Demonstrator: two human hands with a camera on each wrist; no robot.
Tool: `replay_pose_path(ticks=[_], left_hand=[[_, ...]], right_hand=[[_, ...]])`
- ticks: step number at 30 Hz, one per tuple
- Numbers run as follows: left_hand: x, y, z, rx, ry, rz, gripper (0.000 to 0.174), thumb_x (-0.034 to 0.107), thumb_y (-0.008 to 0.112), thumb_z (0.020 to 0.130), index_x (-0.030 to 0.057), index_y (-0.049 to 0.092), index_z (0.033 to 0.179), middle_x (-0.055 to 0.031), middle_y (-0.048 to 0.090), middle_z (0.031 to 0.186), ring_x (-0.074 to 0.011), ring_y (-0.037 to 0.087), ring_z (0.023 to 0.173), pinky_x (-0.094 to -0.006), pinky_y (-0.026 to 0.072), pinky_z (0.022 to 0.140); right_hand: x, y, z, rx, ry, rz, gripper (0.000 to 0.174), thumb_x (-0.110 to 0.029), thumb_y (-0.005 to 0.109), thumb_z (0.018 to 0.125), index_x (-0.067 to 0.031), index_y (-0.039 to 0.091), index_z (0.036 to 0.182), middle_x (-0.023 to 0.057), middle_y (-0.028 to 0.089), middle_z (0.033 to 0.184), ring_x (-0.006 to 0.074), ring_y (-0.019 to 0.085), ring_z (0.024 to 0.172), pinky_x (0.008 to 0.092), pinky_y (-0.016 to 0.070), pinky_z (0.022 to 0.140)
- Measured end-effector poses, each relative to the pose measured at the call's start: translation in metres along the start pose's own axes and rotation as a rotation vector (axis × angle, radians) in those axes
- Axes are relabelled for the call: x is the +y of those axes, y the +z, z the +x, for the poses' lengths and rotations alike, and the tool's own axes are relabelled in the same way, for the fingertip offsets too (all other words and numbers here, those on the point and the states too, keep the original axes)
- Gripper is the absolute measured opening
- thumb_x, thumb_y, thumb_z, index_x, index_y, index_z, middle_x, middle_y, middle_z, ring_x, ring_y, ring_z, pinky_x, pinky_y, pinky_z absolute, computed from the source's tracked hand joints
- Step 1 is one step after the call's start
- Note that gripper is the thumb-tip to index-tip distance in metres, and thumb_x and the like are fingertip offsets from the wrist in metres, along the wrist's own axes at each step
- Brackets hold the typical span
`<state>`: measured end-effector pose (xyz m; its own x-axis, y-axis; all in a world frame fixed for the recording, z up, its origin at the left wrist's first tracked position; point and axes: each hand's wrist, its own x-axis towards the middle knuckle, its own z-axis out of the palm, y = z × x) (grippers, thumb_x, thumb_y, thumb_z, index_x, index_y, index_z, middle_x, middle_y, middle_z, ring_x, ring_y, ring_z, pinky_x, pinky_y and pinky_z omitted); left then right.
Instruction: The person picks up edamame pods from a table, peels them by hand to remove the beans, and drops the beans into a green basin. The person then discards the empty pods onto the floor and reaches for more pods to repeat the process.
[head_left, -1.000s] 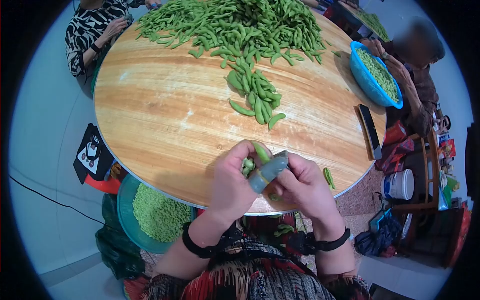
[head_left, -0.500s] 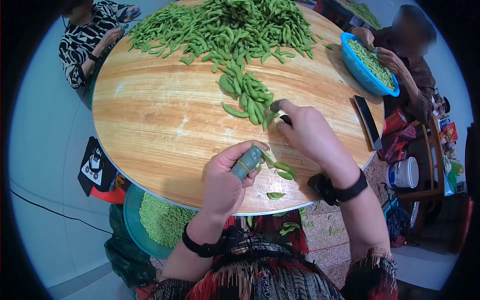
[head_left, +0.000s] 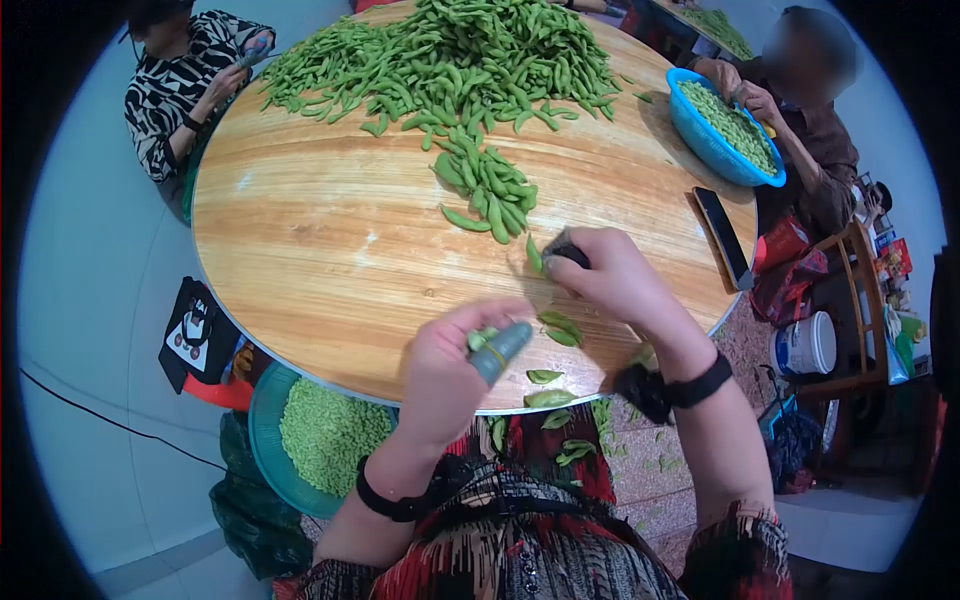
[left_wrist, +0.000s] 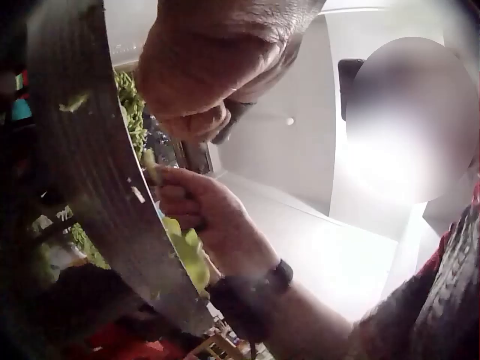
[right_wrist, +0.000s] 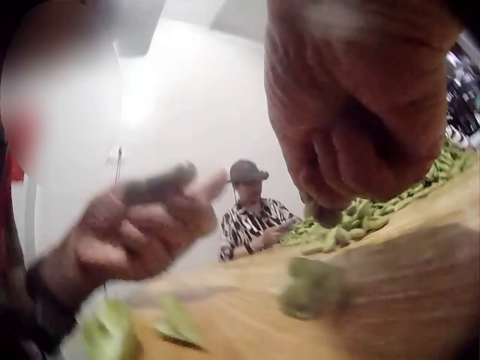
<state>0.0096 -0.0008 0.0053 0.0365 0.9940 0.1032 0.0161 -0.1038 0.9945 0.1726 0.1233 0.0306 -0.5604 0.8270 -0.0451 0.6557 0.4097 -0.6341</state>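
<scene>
My right hand (head_left: 615,275), with dark covers on thumb and finger, pinches a green edamame pod (head_left: 534,254) just over the table. Beyond it lies a small cluster of edamame pods (head_left: 488,180). Nearer the front edge, my left hand (head_left: 440,370) wears a grey-green thumb cover (head_left: 500,353) held by a yellow band. Pale shelled beans (head_left: 477,339) show within its curled fingers, partly hidden by the thumb. In the right wrist view the left hand (right_wrist: 142,232) appears blurred, fingers bent. Split pods (head_left: 560,328) lie between the hands and along the table edge.
A large heap of pods (head_left: 450,70) covers the table's far side. At right stand a blue basket (head_left: 705,147) of beans and a black phone (head_left: 722,238). A teal basin (head_left: 262,440) of beans is below left. Two people sit across the table (head_left: 310,250).
My right hand left the left hand, reached out to the pod cluster and drew back slightly with a pod. Split pods dropped from my left hand onto the table's front edge.
</scene>
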Motion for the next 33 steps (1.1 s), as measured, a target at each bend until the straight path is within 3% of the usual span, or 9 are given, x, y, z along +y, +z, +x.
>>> replay_pose_path(ticks=[3,5,12,17,21,23,27,30,33], left_hand=[[0.005,-0.004,0.005,0.136,-0.192,-0.63,0.032,0.002,0.057,0.082,-0.0026,0.054,0.114,-0.0016,0.056,0.089,-0.0013,0.042,0.062,-0.0134,0.0309,0.049],[0.006,-0.005,0.008,-0.114,-0.324,-0.904,0.032,-0.001,0.054,0.082,0.0013,0.055,0.114,0.0036,0.049,0.076,0.0004,0.043,0.061,-0.0114,0.0296,0.049],[-0.006,0.002,0.011,0.114,-0.126,-0.879,0.022,0.006,0.06,0.082,0.0001,0.055,0.103,-0.0031,0.056,0.082,-0.0026,0.042,0.057,-0.0138,0.0288,0.046],[-0.007,0.005,0.013,0.238,-0.154,-0.686,0.023,-0.007,0.055,0.075,0.0002,0.058,0.096,-0.0041,0.06,0.087,-0.0084,0.056,0.074,-0.0186,0.0423,0.062],[-0.012,0.004,0.014,0.201,-0.131,-0.631,0.023,-0.006,0.056,0.075,-0.0001,0.058,0.097,-0.0036,0.059,0.085,-0.0079,0.055,0.074,-0.0182,0.0421,0.061],[-0.018,0.0,0.014,-0.051,-0.1,-0.868,0.02,-0.003,0.058,0.077,0.0,0.058,0.098,-0.0027,0.058,0.084,-0.0076,0.055,0.073,-0.0179,0.0416,0.061],[-0.015,0.005,0.016,-0.009,-0.165,-0.864,0.018,0.001,0.062,0.08,0.0007,0.058,0.098,-0.0016,0.057,0.083,-0.0065,0.054,0.074,-0.0182,0.0422,0.062],[-0.011,0.016,0.021,0.17,-0.104,-0.544,0.019,-0.002,0.063,0.079,0.0006,0.058,0.098,-0.0006,0.057,0.085,-0.0056,0.053,0.077,-0.019,0.0444,0.066],[-0.015,0.018,0.022,0.272,-0.032,-0.282,0.021,0.001,0.058,0.083,-0.0018,0.057,0.103,0.0001,0.057,0.08,-0.0021,0.048,0.061,-0.0141,0.0361,0.05]], right_hand=[[-0.017,-0.008,-0.027,-0.254,0.25,0.775,0.016,-0.017,0.057,0.086,-0.0014,0.058,0.089,0.0011,0.052,0.058,0.0089,0.045,0.045,0.0229,0.0354,0.04],[-0.021,0.004,-0.04,-0.397,0.393,1.256,0.012,-0.016,0.054,0.09,-0.0046,0.056,0.088,-0.0051,0.045,0.057,0.0001,0.031,0.039,0.0149,0.0188,0.033],[-0.036,0.013,-0.066,-0.313,0.186,1.109,0.023,-0.024,0.043,0.097,-0.0059,0.05,0.083,-0.0047,0.045,0.062,0.0024,0.035,0.05,0.0173,0.0281,0.044],[-0.033,0.018,-0.065,-0.304,0.173,1.11,0.022,-0.02,0.041,0.097,-0.0065,0.049,0.081,-0.0043,0.046,0.063,0.0025,0.036,0.051,0.0171,0.0283,0.045],[-0.034,0.018,-0.063,-0.212,0.158,0.945,0.02,-0.017,0.042,0.096,-0.0059,0.049,0.081,-0.0041,0.046,0.062,0.0018,0.035,0.049,0.0167,0.0279,0.044],[-0.035,0.017,-0.063,-0.303,0.325,1.283,0.02,-0.015,0.042,0.095,-0.0054,0.049,0.08,-0.0046,0.046,0.061,0.002,0.035,0.047,0.0176,0.0289,0.043],[-0.027,0.027,-0.061,-0.27,0.317,1.252,0.02,-0.014,0.045,0.094,-0.0048,0.05,0.077,-0.0045,0.048,0.061,0.0029,0.037,0.047,0.0183,0.0305,0.044],[-0.025,0.038,-0.059,0.168,-0.048,0.482,0.021,-0.012,0.05,0.092,-0.0033,0.053,0.073,-0.0025,0.052,0.06,0.0041,0.042,0.05,0.019,0.0325,0.046],[-0.031,0.025,-0.055,-0.006,0.239,0.909,0.021,-0.014,0.051,0.092,-0.0019,0.054,0.075,-0.0027,0.051,0.06,0.0052,0.043,0.051,0.0221,0.0353,0.046]])
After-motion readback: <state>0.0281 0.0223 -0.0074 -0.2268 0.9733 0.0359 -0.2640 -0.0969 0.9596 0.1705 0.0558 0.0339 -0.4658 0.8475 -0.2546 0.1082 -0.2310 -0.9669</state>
